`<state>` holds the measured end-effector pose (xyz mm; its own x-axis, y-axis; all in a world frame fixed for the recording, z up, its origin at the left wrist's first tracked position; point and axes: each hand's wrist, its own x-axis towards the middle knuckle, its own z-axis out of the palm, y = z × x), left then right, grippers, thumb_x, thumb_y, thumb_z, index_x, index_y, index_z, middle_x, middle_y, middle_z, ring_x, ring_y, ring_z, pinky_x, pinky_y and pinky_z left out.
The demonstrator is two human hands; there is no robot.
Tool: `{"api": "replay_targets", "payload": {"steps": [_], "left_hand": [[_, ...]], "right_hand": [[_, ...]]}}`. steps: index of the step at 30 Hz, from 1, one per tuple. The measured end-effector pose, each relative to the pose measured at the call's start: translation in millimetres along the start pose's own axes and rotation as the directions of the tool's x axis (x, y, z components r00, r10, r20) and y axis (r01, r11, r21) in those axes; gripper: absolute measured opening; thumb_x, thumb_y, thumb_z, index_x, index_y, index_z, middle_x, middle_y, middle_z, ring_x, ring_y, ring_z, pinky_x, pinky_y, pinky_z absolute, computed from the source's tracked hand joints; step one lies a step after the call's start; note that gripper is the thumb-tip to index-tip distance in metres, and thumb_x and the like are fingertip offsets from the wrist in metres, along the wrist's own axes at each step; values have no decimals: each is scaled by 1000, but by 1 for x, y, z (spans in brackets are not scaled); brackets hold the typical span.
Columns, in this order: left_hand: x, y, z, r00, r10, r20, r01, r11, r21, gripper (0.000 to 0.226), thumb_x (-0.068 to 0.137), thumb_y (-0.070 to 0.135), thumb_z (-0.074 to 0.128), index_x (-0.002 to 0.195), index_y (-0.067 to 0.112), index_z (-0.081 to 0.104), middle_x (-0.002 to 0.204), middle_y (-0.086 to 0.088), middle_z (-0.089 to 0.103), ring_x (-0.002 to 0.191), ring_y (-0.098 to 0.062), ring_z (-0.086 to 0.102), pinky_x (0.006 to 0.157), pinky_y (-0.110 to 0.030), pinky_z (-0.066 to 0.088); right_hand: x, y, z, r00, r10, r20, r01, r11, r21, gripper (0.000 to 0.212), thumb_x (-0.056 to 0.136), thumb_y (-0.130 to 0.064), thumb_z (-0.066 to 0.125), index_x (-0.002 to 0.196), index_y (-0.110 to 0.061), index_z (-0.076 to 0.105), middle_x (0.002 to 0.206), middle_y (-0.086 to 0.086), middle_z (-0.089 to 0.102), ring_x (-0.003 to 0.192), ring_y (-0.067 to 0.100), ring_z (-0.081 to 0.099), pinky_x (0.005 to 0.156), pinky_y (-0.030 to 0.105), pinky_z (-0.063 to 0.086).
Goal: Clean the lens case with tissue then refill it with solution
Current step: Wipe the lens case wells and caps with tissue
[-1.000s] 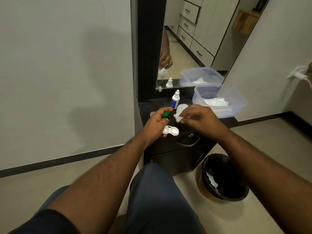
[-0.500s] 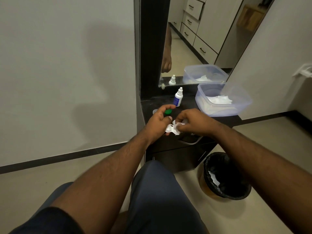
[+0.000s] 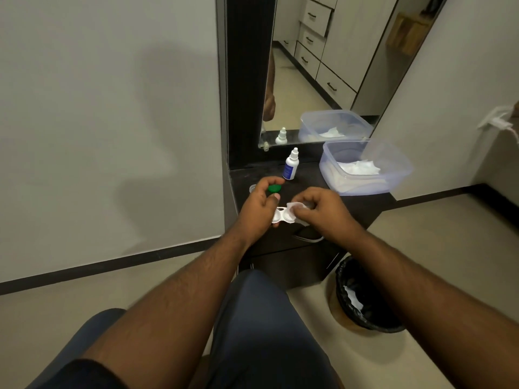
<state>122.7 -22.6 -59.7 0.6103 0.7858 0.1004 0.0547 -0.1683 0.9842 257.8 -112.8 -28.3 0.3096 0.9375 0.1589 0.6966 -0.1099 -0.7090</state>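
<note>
Seated at a dark table (image 3: 362, 204): left hand (image 3: 259, 207) gripping white lens case (image 3: 283, 216) by one end, steadying open wells; right hand (image 3: 318, 206) pinching tissue (image 3: 295, 206) against far well, apparently wiping. Solution bottle (image 3: 291, 165) upright behind, green cap (image 3: 274, 188) beside fingers.

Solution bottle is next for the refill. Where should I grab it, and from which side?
Grip the solution bottle around its blue-labelled body, below the narrow nozzle. It stands upright behind both hands; coming from the right with the right hand looks clearest, once the tissue is dropped.
</note>
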Motion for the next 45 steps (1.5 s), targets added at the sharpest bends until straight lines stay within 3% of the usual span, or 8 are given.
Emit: {"api": "replay_targets", "payload": {"steps": [3, 11, 18, 26, 31, 36, 41, 45], "left_hand": [[-2, 2, 3, 1000, 16, 9, -16, 1000, -1, 30, 97, 6, 47, 119, 25, 53, 116, 8, 54, 93, 0, 56, 80, -20, 49], [-1, -1, 7, 997, -12, -75, 4, 995, -100, 13, 97, 14, 52, 108, 11, 57, 81, -10, 63, 51, -14, 57, 45, -21, 46], [-2, -4, 8, 997, 9, -70, -10, 1000, -10, 4, 95, 21, 57, 95, 21, 61, 80, 1, 66, 67, -8, 60, 61, -25, 50], [-5, 1, 2, 997, -55, -54, 45, 984, -171, 22, 91, 21, 63, 105, 6, 54, 82, -13, 63, 59, -15, 58, 48, -26, 51], [-3, 4, -3, 992, -99, 73, 109, 981, -163, 30, 93, 9, 58, 123, 14, 58, 78, -15, 65, 55, -15, 57, 48, -25, 52], [0, 4, -9, 974, -184, 133, 214, 941, -260, 28, 95, 2, 51, 121, 2, 63, 92, -19, 71, 72, -22, 68, 68, -30, 60], [5, 11, -12, 942, -306, 141, 336, 816, -470, 29, 95, 8, 47, 117, 2, 64, 105, -17, 72, 95, -30, 70, 83, -38, 59], [4, 9, -8, 956, -287, 67, 286, 848, -445, 32, 91, -4, 53, 120, 7, 60, 108, -12, 69, 96, -30, 70, 82, -42, 59]], "right_hand": [[-6, 9, 2, 984, -168, 59, 172, 983, -62, 16, 80, -5, 67, 94, -10, 73, 89, -2, 63, 74, -2, 56, 69, 9, 39], [-19, 15, 13, 889, 458, -24, -306, 633, 711, 10, 88, -9, 62, 88, -7, 72, 79, 10, 71, 69, 16, 64, 59, 24, 52], [-22, -3, 30, 814, 572, 99, -398, 426, 812, 13, 83, -12, 67, 90, -2, 70, 80, 14, 70, 68, 18, 64, 50, 22, 47], [-1, -6, 18, 717, 609, -339, -297, 707, 642, 13, 79, -15, 71, 88, -7, 72, 77, 6, 70, 69, 16, 64, 59, 25, 50], [-2, -5, 17, 842, 108, -528, -45, 991, 129, 18, 84, -19, 68, 97, -7, 72, 86, 1, 65, 77, 8, 59, 66, 10, 44], [-4, 7, 28, 894, -240, -379, 184, 967, -177, 22, 82, -25, 66, 97, -11, 72, 89, 3, 67, 84, 18, 62, 75, 47, 49], [-10, 6, 26, 914, -269, -302, 250, 963, -99, 23, 83, -15, 68, 104, -6, 71, 93, 5, 66, 85, 9, 60, 78, 28, 50], [-10, 3, 23, 898, 12, -439, 115, 958, 263, 20, 84, -7, 67, 104, -6, 70, 96, 6, 65, 85, -1, 60, 75, 9, 44]]}}
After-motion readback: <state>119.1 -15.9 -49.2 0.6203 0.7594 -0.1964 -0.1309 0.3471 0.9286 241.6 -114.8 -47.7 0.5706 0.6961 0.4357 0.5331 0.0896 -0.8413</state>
